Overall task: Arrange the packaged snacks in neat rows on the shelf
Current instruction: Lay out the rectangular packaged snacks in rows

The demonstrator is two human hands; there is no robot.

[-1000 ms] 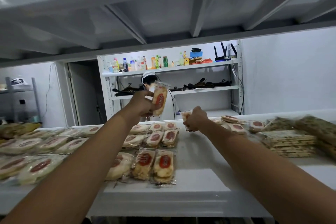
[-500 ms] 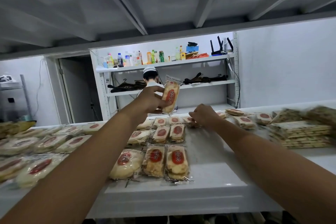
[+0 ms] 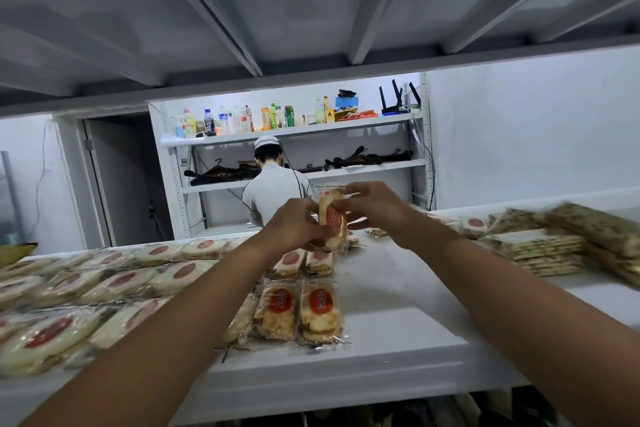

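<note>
The snack packet [image 3: 333, 224] is up in the air, held upright just above the back part of the white shelf [image 3: 398, 291], over the far end of a column of matching packets. It has a clear wrapper, a red oval label and pale crackers inside. The left hand [image 3: 294, 227] grips its lower left side with the fingers curled round the edge. The right hand [image 3: 375, 206] pinches the top end, fingers bent over the sealed flap. Both hands are clamped on this one packet.

Under it, the same kind of packets lie flat in short rows. The near pair [image 3: 300, 310] lies side by side and touching, with a second pair [image 3: 304, 262] just behind. The left forearm hides part of that near row.

To the left, larger round packets [image 3: 104, 288] with red labels lie in rows on the shelf. To the right sits a stack of green-speckled flat packets [image 3: 550, 248]. A few loose red-label packets [image 3: 475, 224] lie near the back edge.

Beyond the shelf, a person in a white cap and grey top [image 3: 273, 184] stands facing away at a white rack [image 3: 294, 130]. The rack has bottles [image 3: 239, 121] on its top tier and dark hangers [image 3: 367, 159] below.
</note>
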